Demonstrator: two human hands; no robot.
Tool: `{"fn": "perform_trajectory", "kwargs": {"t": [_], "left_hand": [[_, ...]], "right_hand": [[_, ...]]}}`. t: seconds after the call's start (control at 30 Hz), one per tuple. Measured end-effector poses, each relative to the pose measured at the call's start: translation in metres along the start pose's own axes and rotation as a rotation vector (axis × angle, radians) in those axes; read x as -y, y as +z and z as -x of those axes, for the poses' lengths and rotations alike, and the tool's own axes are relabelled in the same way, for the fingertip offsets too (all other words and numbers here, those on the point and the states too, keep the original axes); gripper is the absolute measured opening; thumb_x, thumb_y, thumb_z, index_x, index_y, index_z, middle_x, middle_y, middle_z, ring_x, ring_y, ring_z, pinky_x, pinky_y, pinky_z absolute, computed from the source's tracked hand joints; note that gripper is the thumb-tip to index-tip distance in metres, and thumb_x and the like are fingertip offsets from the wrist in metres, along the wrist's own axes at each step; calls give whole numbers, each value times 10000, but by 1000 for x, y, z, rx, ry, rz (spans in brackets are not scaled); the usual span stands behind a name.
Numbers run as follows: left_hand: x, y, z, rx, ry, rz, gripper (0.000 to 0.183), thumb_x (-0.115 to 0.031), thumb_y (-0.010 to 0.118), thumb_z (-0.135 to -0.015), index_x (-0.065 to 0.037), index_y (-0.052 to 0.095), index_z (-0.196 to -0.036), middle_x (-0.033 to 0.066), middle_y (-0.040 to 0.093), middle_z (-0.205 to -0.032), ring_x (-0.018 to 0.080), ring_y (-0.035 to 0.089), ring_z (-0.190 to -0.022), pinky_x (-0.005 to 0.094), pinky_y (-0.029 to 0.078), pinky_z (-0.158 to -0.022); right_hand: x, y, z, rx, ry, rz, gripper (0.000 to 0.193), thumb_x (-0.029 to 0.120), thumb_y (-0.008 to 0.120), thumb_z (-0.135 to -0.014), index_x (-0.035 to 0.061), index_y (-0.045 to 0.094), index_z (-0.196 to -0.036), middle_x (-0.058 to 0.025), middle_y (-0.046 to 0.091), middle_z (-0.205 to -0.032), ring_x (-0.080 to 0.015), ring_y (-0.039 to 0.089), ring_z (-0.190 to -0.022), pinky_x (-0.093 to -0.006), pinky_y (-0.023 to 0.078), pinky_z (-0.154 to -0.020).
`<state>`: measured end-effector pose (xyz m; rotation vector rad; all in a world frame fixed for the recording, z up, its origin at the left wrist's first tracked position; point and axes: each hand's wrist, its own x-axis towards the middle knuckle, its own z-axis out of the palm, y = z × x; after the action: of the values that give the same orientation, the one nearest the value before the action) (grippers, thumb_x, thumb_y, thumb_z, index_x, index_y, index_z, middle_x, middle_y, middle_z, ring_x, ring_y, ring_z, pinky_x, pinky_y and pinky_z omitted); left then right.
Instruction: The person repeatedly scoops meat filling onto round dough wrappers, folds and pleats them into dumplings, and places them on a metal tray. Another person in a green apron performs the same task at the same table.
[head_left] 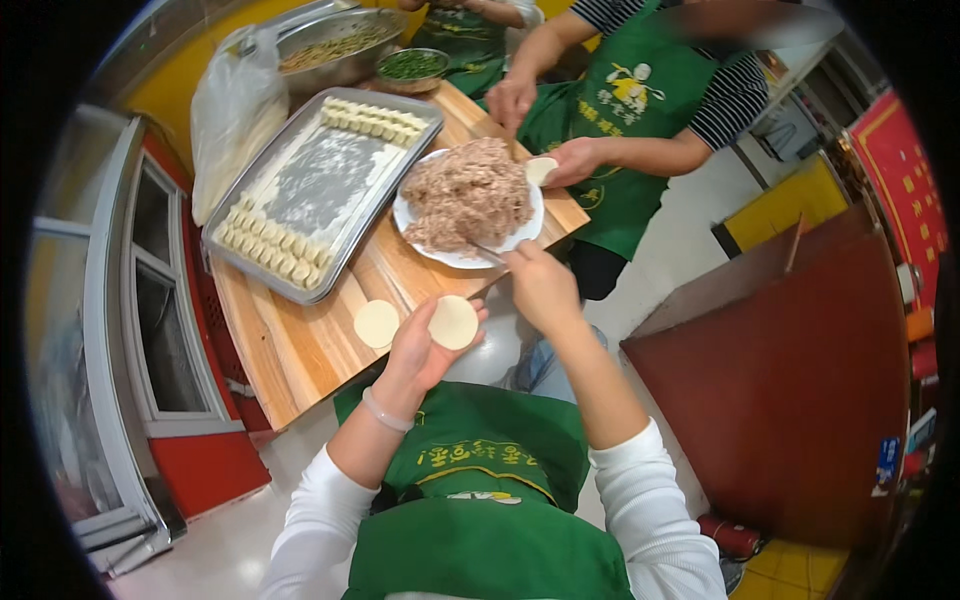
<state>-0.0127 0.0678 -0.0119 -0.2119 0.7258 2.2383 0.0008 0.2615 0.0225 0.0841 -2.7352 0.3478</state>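
Note:
My left hand (420,345) lies palm up at the wooden table's near edge with a round dumpling wrapper (454,322) resting flat on its fingers. My right hand (540,285) grips a thin utensil (487,252) whose tip reaches into the heap of minced meat filling (465,193) on a white plate (518,238). A second round wrapper (376,323) lies on the wooden table (300,350) just left of my left hand.
A metal tray (330,262) dusted with flour holds rows of folded dumplings along two sides. Across the table a person in a green apron holds a wrapper (540,170) over the plate. A metal basin (330,50), a bowl of greens (412,66) and a plastic bag (235,110) stand behind.

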Motion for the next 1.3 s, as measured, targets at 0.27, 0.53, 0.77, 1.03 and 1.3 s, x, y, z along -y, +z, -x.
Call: {"fn": "perform_trajectory", "kwargs": {"t": [0.27, 0.53, 0.77, 1.03, 1.3], "left_hand": [[-14, 12, -40, -48, 47, 159, 404, -183, 271, -957, 74, 413, -1233, 199, 506, -1239, 292, 501, -1139, 400, 389, -1007], [-21, 23, -49, 46, 63, 151, 433, -196, 268, -948, 69, 393, -1266, 187, 488, -1275, 304, 479, -1173, 425, 358, -1037], [-21, 25, -56, 70, 34, 156, 449, -219, 274, -944, 62, 391, -1274, 206, 475, -1289, 326, 484, -1168, 449, 360, -1037], [-22, 23, -54, 40, 49, 164, 411, -203, 283, -946, 36, 422, -1250, 152, 527, -1239, 277, 506, -1140, 410, 392, -996], [-19, 21, -57, 9, 71, 158, 434, -215, 275, -946, 44, 411, -1267, 166, 486, -1291, 282, 476, -1183, 412, 377, -1014]], "right_hand": [[-19, 7, -9, -118, -32, -119, 263, -14, 542, -718, 88, 648, -936, -52, 579, -859, -259, 605, -788, -352, 502, -656], [-16, -5, -1, -85, -68, -140, 219, -22, 559, -732, 68, 653, -909, -56, 605, -854, -253, 615, -760, -329, 504, -643], [-17, 16, 6, -67, -123, -107, 263, 14, 541, -733, 89, 637, -966, -43, 569, -847, -235, 598, -801, -341, 500, -626], [-16, -25, 7, -114, -32, -244, 208, 5, 565, -723, 61, 649, -905, -61, 583, -836, -249, 609, -727, -336, 503, -626], [-1, -1, 18, -189, -84, -122, 248, 1, 569, -707, 61, 635, -939, -52, 576, -870, -226, 600, -768, -329, 502, -619]]}}
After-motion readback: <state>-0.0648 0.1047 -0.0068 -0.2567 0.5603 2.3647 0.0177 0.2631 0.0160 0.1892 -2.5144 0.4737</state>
